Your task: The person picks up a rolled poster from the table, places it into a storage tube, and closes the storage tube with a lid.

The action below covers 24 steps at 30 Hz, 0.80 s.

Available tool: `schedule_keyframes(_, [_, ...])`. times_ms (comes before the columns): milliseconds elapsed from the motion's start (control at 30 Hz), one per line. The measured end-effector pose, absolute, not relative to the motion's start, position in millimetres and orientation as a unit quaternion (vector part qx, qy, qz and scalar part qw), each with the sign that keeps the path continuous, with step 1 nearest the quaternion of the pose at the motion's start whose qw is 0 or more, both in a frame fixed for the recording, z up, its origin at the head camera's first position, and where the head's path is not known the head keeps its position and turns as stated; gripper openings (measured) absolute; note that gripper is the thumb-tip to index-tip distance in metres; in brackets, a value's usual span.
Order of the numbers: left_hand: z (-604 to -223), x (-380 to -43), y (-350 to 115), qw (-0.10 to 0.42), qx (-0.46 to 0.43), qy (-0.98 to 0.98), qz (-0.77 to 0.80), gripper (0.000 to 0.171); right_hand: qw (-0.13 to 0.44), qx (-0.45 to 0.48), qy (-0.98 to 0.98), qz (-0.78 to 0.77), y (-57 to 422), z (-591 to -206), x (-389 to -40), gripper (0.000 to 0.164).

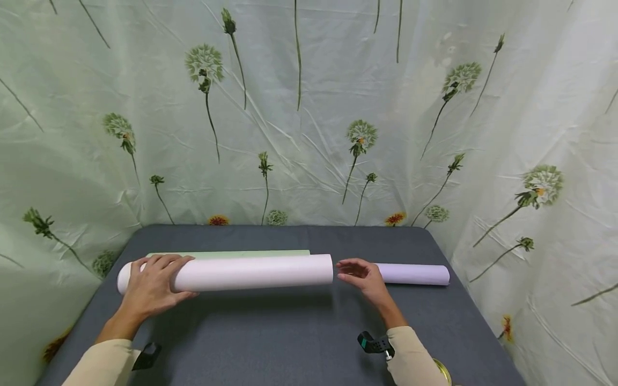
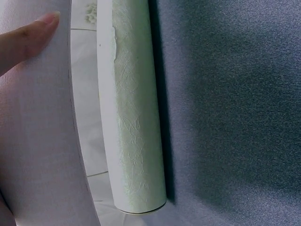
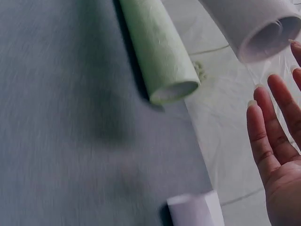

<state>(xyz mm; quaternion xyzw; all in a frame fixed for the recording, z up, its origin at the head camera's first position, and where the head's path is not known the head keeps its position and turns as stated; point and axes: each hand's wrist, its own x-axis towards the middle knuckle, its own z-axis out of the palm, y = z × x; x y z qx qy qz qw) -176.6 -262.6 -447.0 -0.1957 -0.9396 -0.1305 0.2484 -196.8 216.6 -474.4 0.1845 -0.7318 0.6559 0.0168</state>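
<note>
My left hand [image 1: 153, 284] grips a thick white roll [image 1: 260, 272] near its left end, thumb in front and fingers over the top. The roll is held above the table, with a shadow below it. In the right wrist view its hollow end [image 3: 270, 40] faces my right hand [image 3: 282, 136], whose fingers are spread apart just off that end. The right hand [image 1: 364, 280] holds nothing in the head view. Behind the white roll lies a pale green roll [image 1: 232, 254], mostly hidden there; the left wrist view shows its textured surface [image 2: 136, 117].
A thinner lilac roll [image 1: 415, 274] lies on the table's right side, its left end hidden behind my right hand. The table [image 1: 270, 343] has a dark grey cloth. A curtain with dandelion prints [image 1: 299, 134] hangs behind it. A gold-coloured round edge [image 1: 442, 370] shows beside the right sleeve.
</note>
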Motion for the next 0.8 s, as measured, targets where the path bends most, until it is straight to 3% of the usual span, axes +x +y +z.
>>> schedule_keyframes(267, [-448, -175, -264, 0.247, -0.191, -0.941, -0.129, 0.075, -0.003, 0.194, -0.821, 0.537, 262, -470, -174, 0.033])
schedule_keyframes(567, [-447, -177, -262, 0.247, -0.196, -0.941, -0.126, 0.075, 0.029, 0.224, -0.884, 0.409, 302, -471, -151, 0.033])
schedule_keyframes(800, [-445, -177, -261, 0.245, -0.194, -0.941, -0.128, 0.074, -0.004, 0.235, -0.903, 0.361, 333, -478, -137, 0.035])
